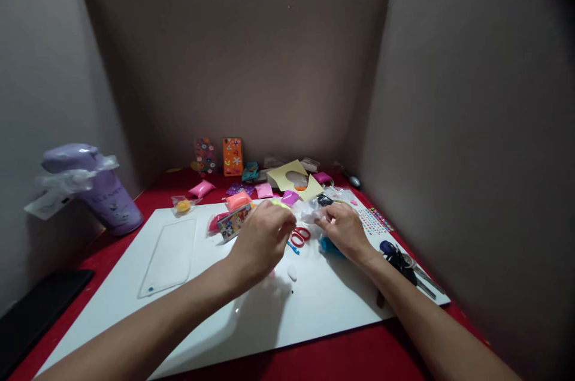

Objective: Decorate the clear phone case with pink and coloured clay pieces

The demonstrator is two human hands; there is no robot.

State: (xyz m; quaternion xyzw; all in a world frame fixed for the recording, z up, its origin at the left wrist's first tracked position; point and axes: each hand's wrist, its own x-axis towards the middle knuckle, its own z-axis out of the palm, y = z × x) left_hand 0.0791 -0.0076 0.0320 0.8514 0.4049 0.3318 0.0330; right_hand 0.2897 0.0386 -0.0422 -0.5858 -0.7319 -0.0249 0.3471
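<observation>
Above the middle of the white board (pixel 215 333), my left hand (pixel 265 237) is closed, its fingertips pinched on something I cannot make out. To its right, my right hand (pixel 344 228) pinches a clear plastic bag (pixel 312 213). Red-handled scissors (pixel 300 236) lie between the hands, beside a small blue tool (pixel 293 248). Nearer the front lies a white oval piece (pixel 291 273). Behind my left hand is a colourful printed packet (pixel 231 224). A blue packet (pixel 330 246) sits below my right hand.
A clear phone case (pixel 168 258) lies at the left, near a purple bottle (pixel 105 195). Yellow paper (pixel 287 174), pink packets (pixel 202 189) and an orange case (pixel 232 156) are behind. Metal tools (pixel 424 279) lie right. Grey panels (pixel 233 57) enclose the back and sides.
</observation>
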